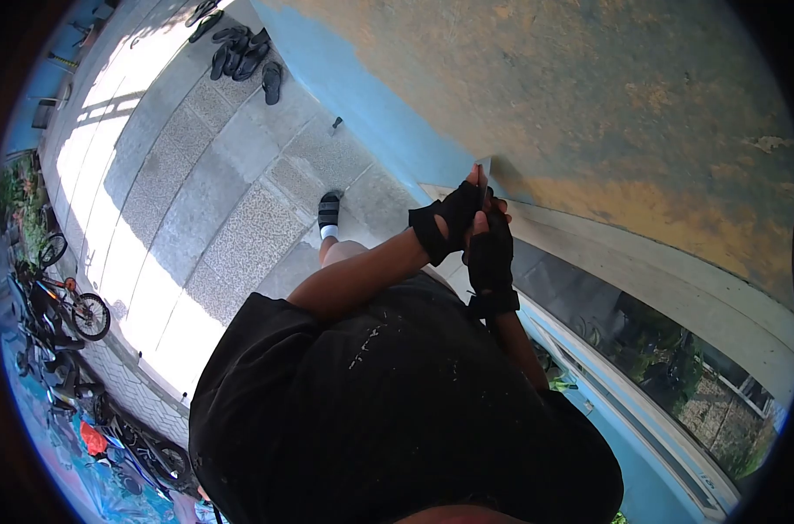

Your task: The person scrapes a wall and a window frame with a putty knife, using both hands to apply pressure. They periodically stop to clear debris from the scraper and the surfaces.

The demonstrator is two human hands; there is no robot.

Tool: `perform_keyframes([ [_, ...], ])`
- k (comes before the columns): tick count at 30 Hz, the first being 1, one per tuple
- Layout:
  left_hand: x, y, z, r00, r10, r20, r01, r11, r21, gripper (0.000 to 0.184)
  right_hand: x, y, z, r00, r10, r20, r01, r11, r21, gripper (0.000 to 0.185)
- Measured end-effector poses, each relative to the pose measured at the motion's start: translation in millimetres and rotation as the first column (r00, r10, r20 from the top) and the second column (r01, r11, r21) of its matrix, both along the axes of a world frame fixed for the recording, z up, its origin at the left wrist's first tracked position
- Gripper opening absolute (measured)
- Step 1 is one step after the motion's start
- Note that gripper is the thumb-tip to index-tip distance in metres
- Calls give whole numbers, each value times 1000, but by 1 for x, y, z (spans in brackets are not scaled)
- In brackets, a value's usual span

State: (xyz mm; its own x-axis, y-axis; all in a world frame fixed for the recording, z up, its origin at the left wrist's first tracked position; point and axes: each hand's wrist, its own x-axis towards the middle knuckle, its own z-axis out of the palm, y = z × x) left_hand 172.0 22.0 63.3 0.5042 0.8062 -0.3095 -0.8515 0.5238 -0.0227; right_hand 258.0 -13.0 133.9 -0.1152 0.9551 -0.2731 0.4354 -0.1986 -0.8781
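A flat metal scraper [486, 164] stands with its thin blade against the wall [589, 96], near the border between blue paint and a brown, patchy surface. My left hand [456, 215], in a black fingerless glove, is closed at the blade with its fingertips along the side. Close under it, my right hand [491, 249], gloved the same way, is wrapped round the lower part of the scraper. The two hands touch each other. The handle is hidden inside the fingers.
A pale ledge [641, 253] runs below the wall above a glass window [624, 323]. Several black sandals [240, 54] lie on the paved floor [231, 218], with a small dark object [336, 123] nearer. Bicycles [89, 314] and motorbikes stand at the left.
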Motion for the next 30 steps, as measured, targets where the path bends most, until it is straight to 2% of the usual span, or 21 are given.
perform_keyframes([
  [2,-9,4,-6,1000,10,25,-8,999,-45,62,-11,10,-3,988,46,147,-54,998,45,40],
  [4,-8,3,-10,999,37,20,-36,999,-28,61,-5,8,-16,984,50,170,-59,997,50,40],
  [6,0,-2,-11,999,-6,43,9,997,-71,59,-6,-2,-6,994,-14,113,1,993,117,41],
  [7,4,-6,-6,998,-36,56,37,999,-14,59,-4,-4,-3,994,-15,112,1,993,120,41],
  [9,1,-5,0,997,-47,57,49,998,-39,60,3,-4,1,999,6,51,-10,996,85,41],
  [11,-6,-3,4,996,-65,59,68,995,-67,60,-6,0,-3,997,-7,73,4,999,37,41],
  [13,-12,0,2,1000,-8,-24,6,996,-91,60,-11,1,-3,995,-27,100,29,999,-20,40],
  [16,1,-1,-10,1000,4,27,-2,999,-54,60,-6,-6,-4,998,-69,6,69,996,-49,40],
  [18,8,-6,-4,999,-39,17,40,998,-51,60,15,-11,-22,996,-45,78,35,993,117,39],
  [19,10,-8,-3,997,-76,9,76,995,-57,61,12,-9,-16,998,-62,-19,63,997,51,38],
  [20,9,-6,-8,997,-77,4,77,996,-54,61,8,-7,-11,998,-63,-24,64,997,53,38],
  [22,6,-3,-12,999,-28,36,30,997,-75,62,-2,-5,2,995,-32,96,29,999,34,36],
  [28,16,-5,0,998,-59,-35,54,990,-128,60,16,-9,-8,989,-59,138,53,998,46,36],
  [29,20,-5,-3,997,-61,-39,56,991,-123,60,20,-12,-9,997,-66,42,64,997,40,36],
  [30,24,-6,-9,997,-78,27,80,991,-106,61,23,-12,-11,997,-66,40,64,997,44,36],
])
